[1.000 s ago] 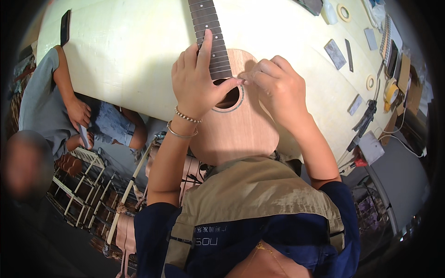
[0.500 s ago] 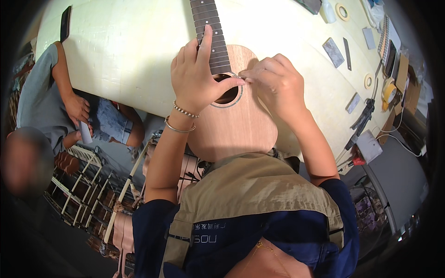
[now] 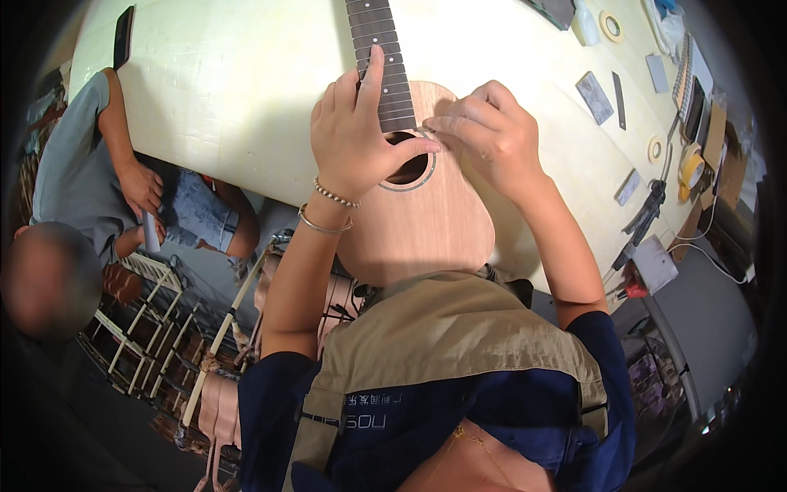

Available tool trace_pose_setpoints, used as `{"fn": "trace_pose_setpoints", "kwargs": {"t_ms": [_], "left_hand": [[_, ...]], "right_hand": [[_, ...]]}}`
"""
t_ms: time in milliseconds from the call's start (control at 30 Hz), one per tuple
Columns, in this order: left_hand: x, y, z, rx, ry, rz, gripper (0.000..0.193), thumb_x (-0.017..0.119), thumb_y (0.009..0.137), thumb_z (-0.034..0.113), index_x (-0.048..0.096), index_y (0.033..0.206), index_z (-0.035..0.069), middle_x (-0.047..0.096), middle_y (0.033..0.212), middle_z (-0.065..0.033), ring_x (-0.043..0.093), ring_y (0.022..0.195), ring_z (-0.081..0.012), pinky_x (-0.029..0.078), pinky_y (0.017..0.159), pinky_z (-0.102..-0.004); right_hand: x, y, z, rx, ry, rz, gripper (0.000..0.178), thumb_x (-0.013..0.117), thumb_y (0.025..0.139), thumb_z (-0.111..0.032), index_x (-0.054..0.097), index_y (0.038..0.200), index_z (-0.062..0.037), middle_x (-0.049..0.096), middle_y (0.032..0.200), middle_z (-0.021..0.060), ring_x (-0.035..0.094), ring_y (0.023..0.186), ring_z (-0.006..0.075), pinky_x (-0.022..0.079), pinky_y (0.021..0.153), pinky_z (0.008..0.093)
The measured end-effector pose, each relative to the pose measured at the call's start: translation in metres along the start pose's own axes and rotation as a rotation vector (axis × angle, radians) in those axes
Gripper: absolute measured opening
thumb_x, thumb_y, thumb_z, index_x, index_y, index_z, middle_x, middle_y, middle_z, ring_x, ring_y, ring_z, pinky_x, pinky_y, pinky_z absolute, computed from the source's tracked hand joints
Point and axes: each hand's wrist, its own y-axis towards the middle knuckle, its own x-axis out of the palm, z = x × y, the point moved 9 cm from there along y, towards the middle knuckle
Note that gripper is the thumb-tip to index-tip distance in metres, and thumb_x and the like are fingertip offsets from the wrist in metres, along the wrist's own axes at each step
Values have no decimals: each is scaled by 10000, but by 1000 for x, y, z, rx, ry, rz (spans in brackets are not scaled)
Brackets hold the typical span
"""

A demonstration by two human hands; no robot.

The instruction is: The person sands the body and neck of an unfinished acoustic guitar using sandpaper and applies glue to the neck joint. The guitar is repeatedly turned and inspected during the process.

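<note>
A small pale wooden guitar [image 3: 418, 225] lies on the table, its lower end against my apron and its neck pointing away. My left hand [image 3: 348, 135] is spread over it, the index finger along the dark fretboard [image 3: 397, 92] and the thumb reaching across the round sound hole [image 3: 414, 170]. The palm hides part of the hole and the body's left side. My right hand [image 3: 496, 135] is closed in a pinch at the fretboard's end, beside the hole's upper right rim. Whatever sits between those fingertips is too small to make out.
Flat grey blocks [image 3: 593, 97], a thin dark strip [image 3: 619, 100] and tape rolls [image 3: 611, 26] lie on the table [image 3: 238, 90] at right. A black phone [image 3: 124, 37] rests far left. Another person's hand [image 3: 141, 190] holds a pale flat piece at left, beside a rack [image 3: 152, 283].
My right fingertips have moved slightly away from me and left, from the sound hole's rim to the fretboard's end. My left hand keeps its place on the guitar.
</note>
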Motion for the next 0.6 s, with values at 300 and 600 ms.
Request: {"fn": "trace_pose_setpoints", "kwargs": {"t_ms": [300,600], "left_hand": [[22,35,-45,-585,-862,-233,822,660,792,402,278,1304,-114,573,1032,-209,614,861,-221,522,700,-318],[-11,101,23,-463,-1226,-51,320,625,862,143,425,1062,-7,581,836,-99,632,728,-185,540,606,-272]], "right_hand": [[-60,-116,100,902,309,246,121,647,775,7,700,881,-17,621,781,62,573,705,131,460,662,239],[-19,-273,35,1022,1046,285,872,732,708,-262,258,1420,-88,432,1330,140,359,1275,230,291,1054,371]]}}
